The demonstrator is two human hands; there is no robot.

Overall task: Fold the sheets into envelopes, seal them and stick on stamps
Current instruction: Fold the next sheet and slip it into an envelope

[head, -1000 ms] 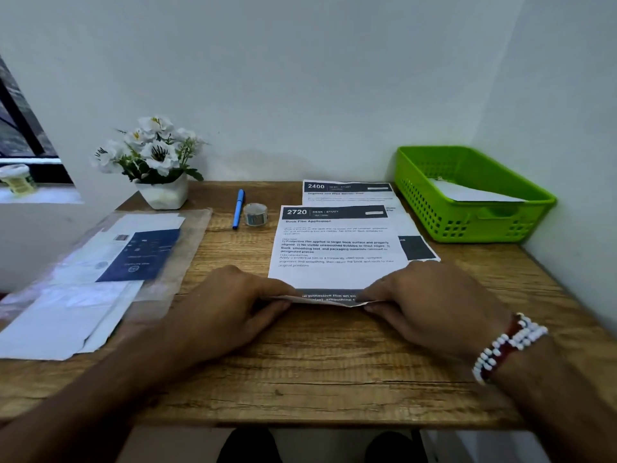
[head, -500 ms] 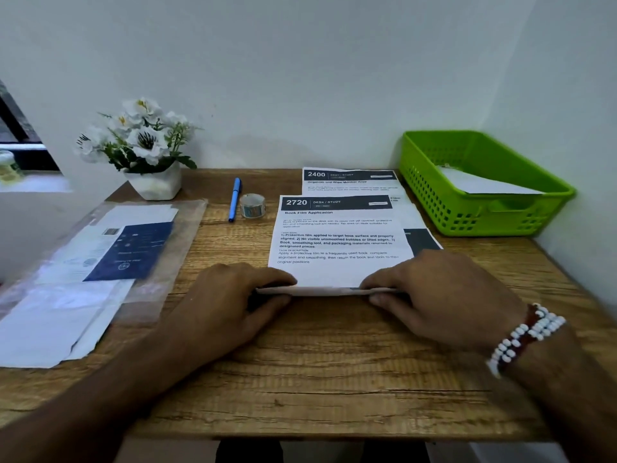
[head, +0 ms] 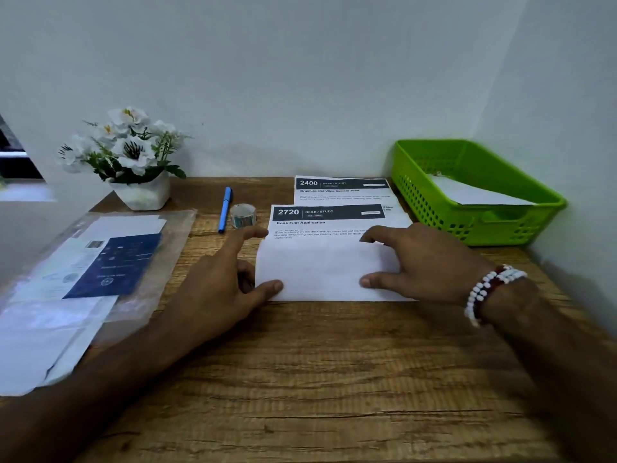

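A printed sheet headed 2720 lies on the wooden desk, its lower part folded up so the blank white back covers most of the text. My left hand holds the fold's left edge, thumb on the bottom corner and index finger at the top corner. My right hand lies on the right side of the fold, fingers spread and pressing it flat. A second sheet headed 2400 lies behind it. A small tape roll stands just left of the sheets.
A green basket with a white paper inside sits at the back right. A blue pen lies by the tape roll. A white flower pot stands back left. Clear plastic sleeves with papers cover the left side of the desk.
The sheet's lower edge, lifted by both hands, has been folded up and over onto the page. Both hands moved forward with it and now flatten the fold. The camera tilted slightly up.
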